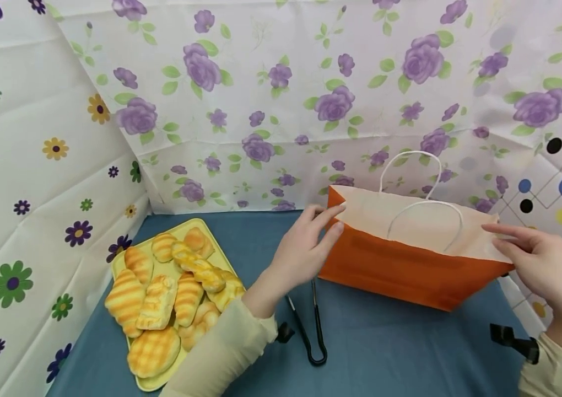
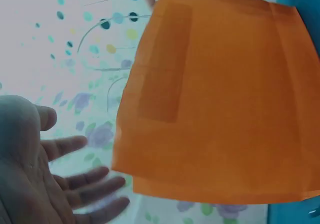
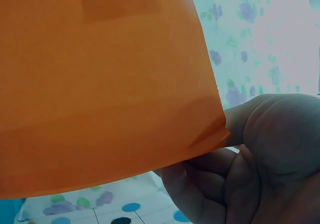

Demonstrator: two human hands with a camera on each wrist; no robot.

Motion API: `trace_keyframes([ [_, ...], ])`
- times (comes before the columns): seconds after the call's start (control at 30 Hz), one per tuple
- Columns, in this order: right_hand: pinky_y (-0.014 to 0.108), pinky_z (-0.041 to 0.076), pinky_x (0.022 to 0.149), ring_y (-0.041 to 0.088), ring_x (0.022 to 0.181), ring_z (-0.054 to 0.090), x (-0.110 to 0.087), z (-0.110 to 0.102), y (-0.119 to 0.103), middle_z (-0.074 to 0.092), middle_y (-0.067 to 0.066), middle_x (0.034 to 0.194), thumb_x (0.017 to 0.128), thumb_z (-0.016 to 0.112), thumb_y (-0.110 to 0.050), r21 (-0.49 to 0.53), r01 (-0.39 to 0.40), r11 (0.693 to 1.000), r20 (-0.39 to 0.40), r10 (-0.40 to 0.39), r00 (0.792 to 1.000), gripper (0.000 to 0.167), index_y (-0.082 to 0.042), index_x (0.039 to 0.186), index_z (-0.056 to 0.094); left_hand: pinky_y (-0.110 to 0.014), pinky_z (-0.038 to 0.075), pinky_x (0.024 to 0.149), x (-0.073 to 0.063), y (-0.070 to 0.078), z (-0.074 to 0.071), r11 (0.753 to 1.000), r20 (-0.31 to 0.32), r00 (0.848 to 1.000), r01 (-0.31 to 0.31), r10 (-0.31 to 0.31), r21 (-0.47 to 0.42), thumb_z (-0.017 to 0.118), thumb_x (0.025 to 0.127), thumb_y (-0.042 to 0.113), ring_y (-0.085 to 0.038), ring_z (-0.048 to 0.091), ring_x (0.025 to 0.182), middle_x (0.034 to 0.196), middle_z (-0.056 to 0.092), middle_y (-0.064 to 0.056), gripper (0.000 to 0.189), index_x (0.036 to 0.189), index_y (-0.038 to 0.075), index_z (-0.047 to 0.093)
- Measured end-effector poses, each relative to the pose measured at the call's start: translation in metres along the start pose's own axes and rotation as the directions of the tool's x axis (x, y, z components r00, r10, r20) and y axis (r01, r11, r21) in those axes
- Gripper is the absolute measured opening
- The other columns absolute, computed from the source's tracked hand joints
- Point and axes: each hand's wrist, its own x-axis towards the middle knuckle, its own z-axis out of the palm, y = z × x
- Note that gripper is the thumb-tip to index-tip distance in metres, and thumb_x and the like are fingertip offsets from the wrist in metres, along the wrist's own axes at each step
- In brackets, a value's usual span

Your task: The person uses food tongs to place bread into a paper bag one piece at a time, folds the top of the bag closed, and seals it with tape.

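An orange paper bag (image 1: 385, 264) with a pale inside and two white cord handles (image 1: 412, 153) stands on the table, its mouth spread open. My left hand (image 1: 306, 245) hovers by the bag's left end; the left wrist view shows its fingers (image 2: 95, 176) loosely spread and apart from the orange paper (image 2: 230, 94). At the opposite end, my right hand (image 1: 546, 264) pinches the corner of the bag's rim. In the right wrist view the thumb passes behind the orange edge (image 3: 212, 134), with the other fingers curled below.
On the left lies a yellow tray (image 1: 201, 223) heaped with several bread pieces (image 1: 154, 350). Black-handled tongs (image 1: 317, 336) lie on the blue tablecloth (image 1: 385, 347) between tray and bag. A flowered curtain (image 1: 261, 82) closes off the back.
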Motion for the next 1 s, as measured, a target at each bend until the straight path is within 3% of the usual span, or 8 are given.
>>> trace_keyframes([
  [0.13, 0.035, 0.042, 0.051, 0.025, 0.052, 0.048, 0.015, 0.004, -0.004, 0.070, 0.033, 0.110, 0.115, 0.051, -0.037, 0.045, 0.002, 0.999, 0.039, -0.003, 0.999, 0.048, -0.008, 0.153, 0.061, -0.033, 0.042, 0.065, 0.026, 0.010, 0.001, 0.975, 0.008, 0.996, 0.082, -0.085, 0.206, 0.033, 0.115, 0.058, -0.017, 0.049, 0.084, 0.118, 0.052, -0.004, 0.056, 0.152, 0.029, 0.063],
  [0.3, 0.038, 0.040, 0.048, 0.027, 0.045, 0.042, 0.032, 0.007, -0.008, 0.055, 0.015, 0.077, 0.114, 0.052, -0.038, 0.132, 0.014, 0.991, 0.092, -0.027, 0.995, 0.047, -0.007, 0.149, 0.064, -0.035, 0.043, 0.063, 0.037, 0.012, 0.002, 0.912, 0.006, 0.974, 0.211, -0.228, 0.352, 0.031, 0.111, 0.065, -0.021, 0.047, 0.080, 0.103, 0.049, -0.005, 0.062, 0.143, 0.031, 0.073],
  [0.37, 0.038, 0.041, 0.046, 0.027, 0.044, 0.042, 0.039, 0.006, -0.008, 0.058, 0.017, 0.081, 0.114, 0.052, -0.037, 0.157, 0.011, 0.988, 0.112, -0.029, 0.993, 0.048, -0.005, 0.148, 0.064, -0.036, 0.045, 0.063, 0.039, 0.010, 0.002, 0.893, 0.000, 0.967, 0.233, -0.253, 0.385, 0.032, 0.111, 0.066, -0.022, 0.047, 0.081, 0.101, 0.049, -0.006, 0.063, 0.140, 0.031, 0.075],
  [0.5, 0.045, 0.052, 0.062, 0.039, 0.082, 0.062, 0.055, 0.001, -0.009, 0.063, 0.036, 0.129, 0.115, 0.048, -0.041, 0.135, -0.002, 0.991, 0.163, -0.021, 0.986, 0.054, -0.005, 0.153, 0.059, -0.035, 0.045, 0.062, 0.049, 0.005, 0.003, 0.874, 0.008, 0.963, 0.241, -0.269, 0.423, 0.035, 0.112, 0.065, -0.020, 0.047, 0.083, 0.095, 0.049, -0.004, 0.065, 0.111, 0.024, 0.085],
  [0.6, 0.060, 0.052, 0.085, 0.051, 0.118, 0.055, 0.067, -0.003, -0.011, 0.051, 0.040, 0.149, 0.114, 0.046, -0.047, 0.074, 0.013, 0.997, 0.208, -0.028, 0.978, 0.063, -0.004, 0.160, 0.050, -0.032, 0.040, 0.054, 0.058, 0.003, 0.004, 0.873, 0.059, 0.954, 0.243, -0.294, 0.423, 0.040, 0.113, 0.061, -0.018, 0.048, 0.073, 0.081, 0.049, -0.001, 0.067, 0.075, 0.018, 0.075],
  [0.7, 0.069, 0.047, 0.093, 0.056, 0.121, 0.052, 0.078, -0.004, -0.012, 0.052, 0.042, 0.143, 0.113, 0.045, -0.052, 0.023, 0.023, 0.999, 0.259, -0.028, 0.965, 0.074, 0.000, 0.164, 0.038, -0.029, 0.031, 0.046, 0.063, 0.004, 0.003, 0.871, 0.119, 0.935, 0.258, -0.334, 0.418, 0.047, 0.112, 0.056, -0.017, 0.045, 0.056, 0.063, 0.043, 0.002, 0.067, 0.059, 0.016, 0.056],
  [0.77, 0.063, 0.050, 0.089, 0.052, 0.109, 0.058, 0.084, -0.004, -0.013, 0.055, 0.042, 0.129, 0.113, 0.045, -0.053, 0.003, 0.023, 1.000, 0.311, -0.022, 0.950, 0.080, 0.004, 0.166, 0.027, -0.029, 0.025, 0.043, 0.065, 0.007, 0.001, 0.872, 0.145, 0.923, 0.272, -0.355, 0.408, 0.051, 0.111, 0.051, -0.017, 0.040, 0.047, 0.055, 0.037, 0.003, 0.065, 0.057, 0.016, 0.048],
  [1.0, 0.047, 0.063, 0.083, 0.050, 0.120, 0.060, 0.090, -0.001, -0.014, 0.005, 0.051, 0.161, 0.110, 0.059, -0.038, 0.069, -0.069, 0.995, 0.480, 0.028, 0.877, 0.097, 0.011, 0.164, -0.006, -0.029, 0.023, 0.042, 0.065, 0.012, -0.004, 0.878, 0.136, 0.916, 0.308, -0.378, 0.366, 0.051, 0.109, 0.033, -0.016, 0.032, 0.042, 0.051, 0.034, 0.004, 0.058, 0.054, 0.015, 0.044],
])
